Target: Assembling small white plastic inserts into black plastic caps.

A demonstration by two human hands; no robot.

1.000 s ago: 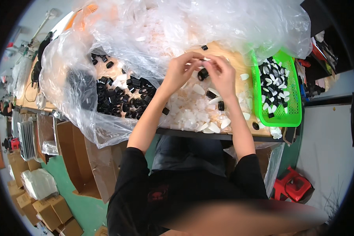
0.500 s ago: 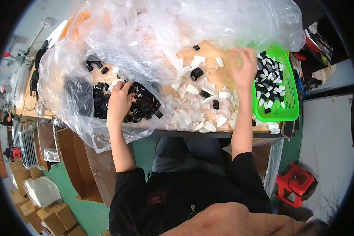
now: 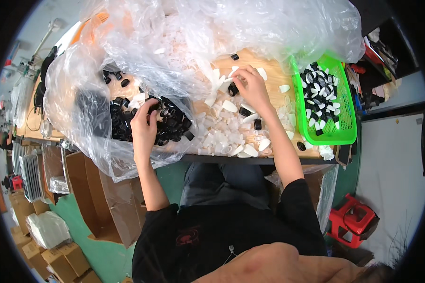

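Observation:
My left hand is over a heap of black ring-like caps in a clear plastic bag. Its thumb and index finger are curved and apart, with nothing plainly between them. My right hand reaches over loose parts on the wooden table, its thumb and fingers apart. Just beside its fingertips lies a larger black cap, with white pointed oval pieces close by. Small translucent white parts are heaped between my arms.
A green basket at the right holds many black-and-white pieces. Another large clear plastic bag covers the table's far side. A red stool stands on the floor at right. Cardboard boxes are at lower left.
My right hand has moved left, from beside the green basket to the loose parts at mid-table. My left hand stays at the black caps, with its fingers slightly shifted.

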